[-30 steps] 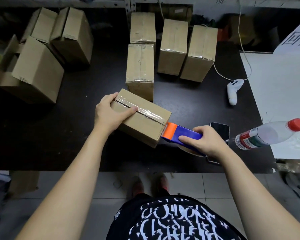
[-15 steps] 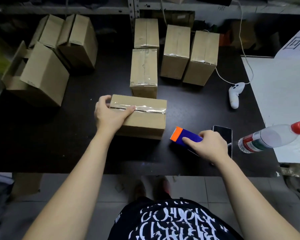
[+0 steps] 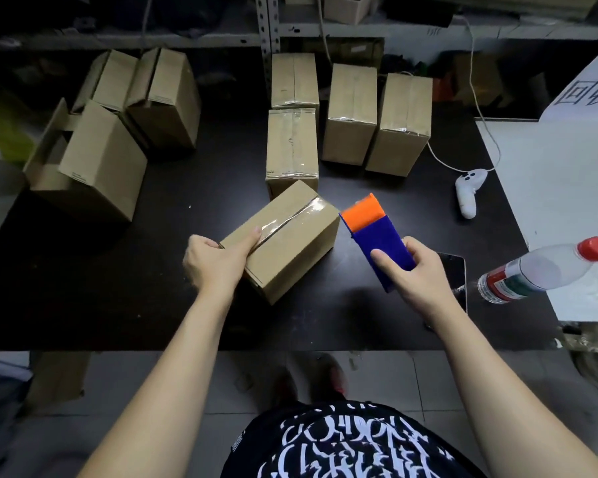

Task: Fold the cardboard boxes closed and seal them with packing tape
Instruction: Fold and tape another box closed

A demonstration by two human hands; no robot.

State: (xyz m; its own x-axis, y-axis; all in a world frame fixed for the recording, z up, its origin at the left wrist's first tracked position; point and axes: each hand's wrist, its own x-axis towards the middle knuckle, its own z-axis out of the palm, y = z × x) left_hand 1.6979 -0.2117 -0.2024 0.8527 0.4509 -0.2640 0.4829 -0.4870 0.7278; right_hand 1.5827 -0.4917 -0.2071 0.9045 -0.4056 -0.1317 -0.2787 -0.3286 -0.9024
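The left hand (image 3: 214,267) grips the near-left end of the box (image 3: 301,253), its fingers curled over the edge and its thumb lying on the tape strip (image 3: 290,219). The right hand (image 3: 418,274) is wrapped around the blue body of the tape dispenser (image 3: 373,232), thumb on top.

A second ago the dispenser's orange end was against the box's right end. Now it is lifted clear, pointing away, just beside the box's far-right corner but apart from it. The box has also been swung round on the table (image 3: 118,305) and now lies at a slant from near-left to far-right.

The tape runs the full length of the seam, so this side looks sealed. The box can likely join the taped boxes (image 3: 292,146) beyond it, while the open boxes (image 3: 94,167) at far left are not yet sealed.
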